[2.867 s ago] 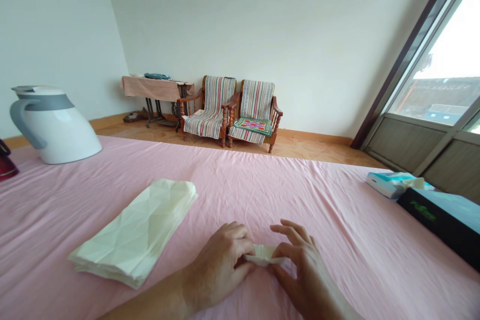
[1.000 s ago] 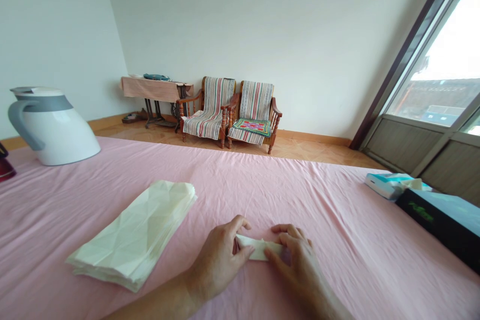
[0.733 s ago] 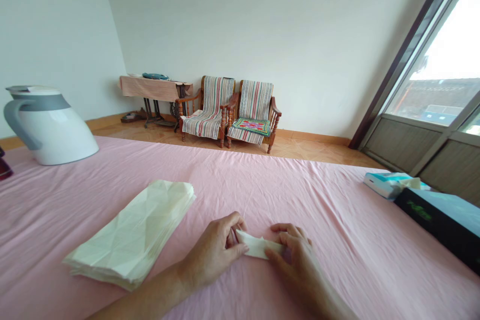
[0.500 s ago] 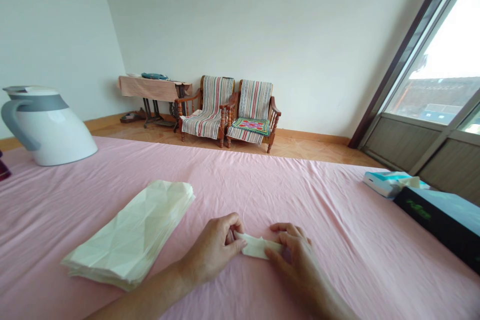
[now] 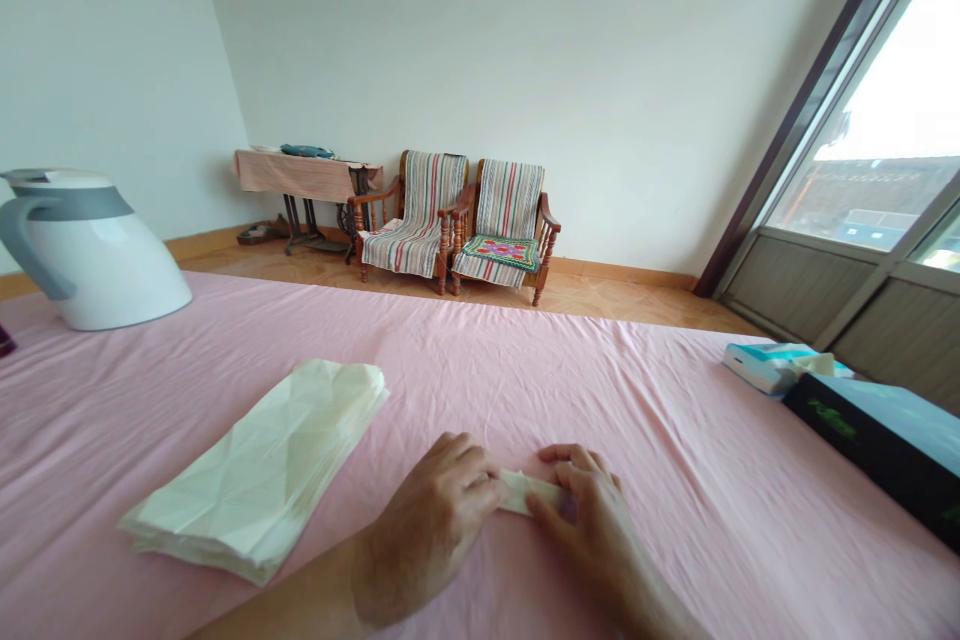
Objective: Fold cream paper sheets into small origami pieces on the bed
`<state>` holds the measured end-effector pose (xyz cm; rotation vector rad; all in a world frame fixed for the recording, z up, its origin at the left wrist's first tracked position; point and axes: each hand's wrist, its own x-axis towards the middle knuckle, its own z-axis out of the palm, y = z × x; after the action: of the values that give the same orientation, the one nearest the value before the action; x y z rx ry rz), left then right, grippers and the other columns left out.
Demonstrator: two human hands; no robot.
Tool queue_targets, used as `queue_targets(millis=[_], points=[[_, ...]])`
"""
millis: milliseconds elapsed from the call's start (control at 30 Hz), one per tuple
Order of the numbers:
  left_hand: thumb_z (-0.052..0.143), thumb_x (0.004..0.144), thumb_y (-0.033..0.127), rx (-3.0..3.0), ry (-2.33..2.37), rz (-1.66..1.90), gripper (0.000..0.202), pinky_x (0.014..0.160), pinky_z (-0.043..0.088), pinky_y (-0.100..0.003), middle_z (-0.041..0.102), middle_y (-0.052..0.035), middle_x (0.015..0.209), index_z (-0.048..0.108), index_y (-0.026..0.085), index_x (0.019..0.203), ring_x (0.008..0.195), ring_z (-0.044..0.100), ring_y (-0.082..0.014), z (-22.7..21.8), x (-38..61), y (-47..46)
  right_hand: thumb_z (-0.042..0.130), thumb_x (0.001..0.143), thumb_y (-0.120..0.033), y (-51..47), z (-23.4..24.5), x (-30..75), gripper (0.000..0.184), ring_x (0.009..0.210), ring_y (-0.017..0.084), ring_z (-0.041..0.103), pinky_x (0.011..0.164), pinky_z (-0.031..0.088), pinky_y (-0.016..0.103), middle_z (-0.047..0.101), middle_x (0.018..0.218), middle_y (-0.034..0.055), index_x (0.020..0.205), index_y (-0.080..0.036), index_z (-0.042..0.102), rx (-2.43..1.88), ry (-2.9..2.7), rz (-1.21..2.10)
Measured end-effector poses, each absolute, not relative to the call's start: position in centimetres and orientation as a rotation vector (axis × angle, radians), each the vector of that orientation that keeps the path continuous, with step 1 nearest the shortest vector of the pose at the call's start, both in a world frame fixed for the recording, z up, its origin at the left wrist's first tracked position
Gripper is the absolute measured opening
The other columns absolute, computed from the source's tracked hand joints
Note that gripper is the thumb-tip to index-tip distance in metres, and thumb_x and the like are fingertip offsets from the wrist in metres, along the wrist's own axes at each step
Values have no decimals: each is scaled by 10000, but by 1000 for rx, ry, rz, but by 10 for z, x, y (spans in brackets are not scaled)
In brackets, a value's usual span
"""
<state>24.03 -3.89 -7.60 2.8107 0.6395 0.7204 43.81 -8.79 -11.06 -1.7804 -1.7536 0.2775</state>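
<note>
A small folded strip of cream paper [image 5: 525, 493] lies on the pink cloth between my two hands. My left hand [image 5: 442, 505] is closed over its left end, the fingers covering that part. At the right end, my right hand [image 5: 585, 500] pinches the strip, thumb in front and fingers curled behind. Only the strip's middle shows. To the left of my left forearm lies a stack of creased cream paper sheets [image 5: 262, 465], its layered edges facing right.
A white and grey jug [image 5: 112, 260] stands at the far left of the pink-covered table [image 5: 480, 360]. On the right are a blue and white tissue pack [image 5: 765, 370] and a black box [image 5: 862, 430]. Two wooden armchairs [image 5: 502, 240] stand beyond the table.
My left hand has rolled over and shifted right along the strip, covering more of its left end. My right hand stays almost in place. The view has shifted slightly.
</note>
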Motion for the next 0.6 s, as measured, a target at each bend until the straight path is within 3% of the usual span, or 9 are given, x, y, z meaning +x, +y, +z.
queue_targets(millis=[200, 433, 600], points=[[465, 966, 149, 2940, 588, 580, 160, 849, 303, -383, 612, -27, 888, 607, 198, 1021, 874, 510, -200, -78, 240, -39, 569, 759, -204, -87, -112, 438, 80, 981, 260, 589, 799, 425, 393, 656, 1037, 68, 687, -221, 597, -1793, -1752, 217], [463, 958, 120, 2954, 617, 578, 177, 911, 249, -407, 606, -20, 892, 602, 196, 1035, 869, 522, -188, -81, 240, -39, 571, 755, -186, -87, -115, 438, 39, 970, 251, 582, 807, 405, 380, 646, 1045, 61, 737, -218, 584, -1813, -1735, 195], [459, 956, 114, 2973, 647, 599, 196, 922, 255, -414, 614, -26, 904, 597, 197, 1068, 882, 531, -190, -83, 241, -39, 536, 790, -181, -90, -115, 440, 128, 993, 259, 566, 786, 412, 384, 627, 1069, 75, 881, -229, 611, -1758, -1704, 38]])
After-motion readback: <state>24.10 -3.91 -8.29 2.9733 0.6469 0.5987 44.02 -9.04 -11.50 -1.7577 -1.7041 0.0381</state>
